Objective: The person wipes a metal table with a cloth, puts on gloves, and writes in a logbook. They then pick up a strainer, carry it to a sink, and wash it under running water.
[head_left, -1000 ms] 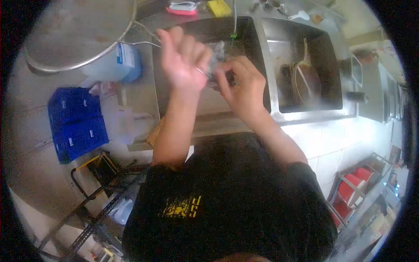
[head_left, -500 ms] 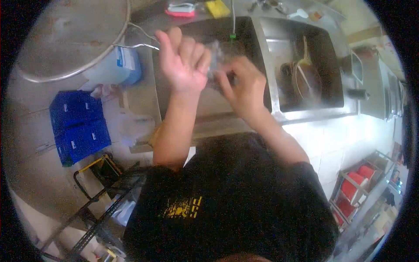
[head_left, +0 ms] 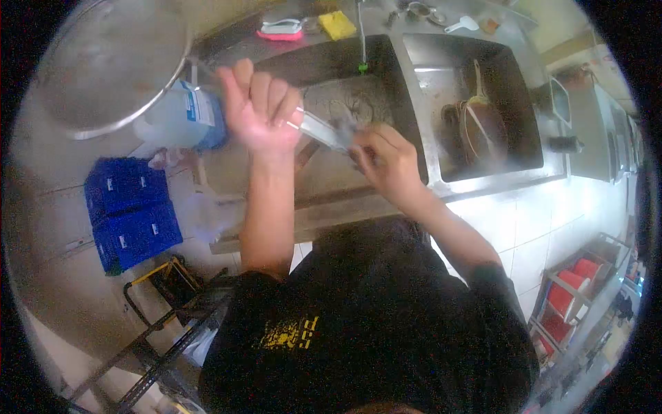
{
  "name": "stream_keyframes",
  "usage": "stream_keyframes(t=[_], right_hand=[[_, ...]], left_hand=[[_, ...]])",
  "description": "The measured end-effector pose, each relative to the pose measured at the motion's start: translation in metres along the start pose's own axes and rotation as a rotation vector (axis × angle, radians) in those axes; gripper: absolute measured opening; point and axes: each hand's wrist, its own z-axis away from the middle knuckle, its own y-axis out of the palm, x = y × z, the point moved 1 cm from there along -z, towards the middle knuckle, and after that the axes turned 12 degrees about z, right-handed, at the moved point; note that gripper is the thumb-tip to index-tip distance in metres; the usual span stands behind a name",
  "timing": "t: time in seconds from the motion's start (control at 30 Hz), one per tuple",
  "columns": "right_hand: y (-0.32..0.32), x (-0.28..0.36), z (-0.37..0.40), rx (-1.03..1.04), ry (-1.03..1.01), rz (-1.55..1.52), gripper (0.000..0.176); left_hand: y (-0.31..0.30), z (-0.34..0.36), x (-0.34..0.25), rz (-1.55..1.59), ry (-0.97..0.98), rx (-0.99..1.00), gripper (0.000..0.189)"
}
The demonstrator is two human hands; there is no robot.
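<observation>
- Two hands work above the left basin [head_left: 310,183]: your left hand [head_left: 262,121] is curled around a metal handle [head_left: 319,130], and your right hand [head_left: 391,162] pinches a blurred grey pad [head_left: 345,129] at its far end.
- To the left of that basin, you have a large round metal utensil [head_left: 114,65] raised; the handle appears to belong to it, though your left hand hides part of the join.
- Judging by the pad's contact, you seem to be at the rubbing step, on the handle.
- Working the pad along the handle calls for a firm left grip, a light right pinch and a level round part.
- Beyond the left basin lies a yellow cloth or sponge [head_left: 336,25]; right of it, a long-handled pan [head_left: 485,127] sits in the neighbouring basin [head_left: 510,90].
</observation>
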Motion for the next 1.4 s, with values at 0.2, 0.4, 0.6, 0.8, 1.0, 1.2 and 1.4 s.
stream_keyframes(t=[0.2, 0.4, 0.6, 0.8, 1.0, 1.2, 1.4], right_hand=[[-0.016, -0.003, 0.003, 0.137, -0.165, 0.017, 0.033], [-0.015, 0.018, -0.025, 0.045, -0.203, 0.013, 0.030], [-0.020, 0.014, -0.019, 0.134, -0.268, -0.033, 0.029], [-0.014, -0.007, -0.009, 0.196, -0.273, -0.107, 0.030], [-0.040, -0.028, 0.025, 0.299, -0.183, -0.077, 0.030], [-0.054, -0.060, 0.055, 0.102, 0.666, -0.595, 0.016], [-0.027, -0.006, 0.002, 0.148, 0.524, -0.616, 0.023]], left_hand=[[-0.002, 0.007, -0.005, 0.020, 0.005, -0.011, 0.043], [-0.002, 0.006, -0.001, 0.042, 0.001, -0.082, 0.042], [-0.005, 0.010, 0.010, -0.017, 0.005, -0.103, 0.039], [-0.001, 0.010, 0.009, -0.105, 0.016, -0.095, 0.039], [-0.002, -0.002, -0.009, -0.161, -0.080, -0.036, 0.040], [-0.008, -0.003, -0.025, -0.130, -0.137, -0.029, 0.045], [-0.002, 0.002, 0.003, -0.188, -0.178, -0.082, 0.050]])
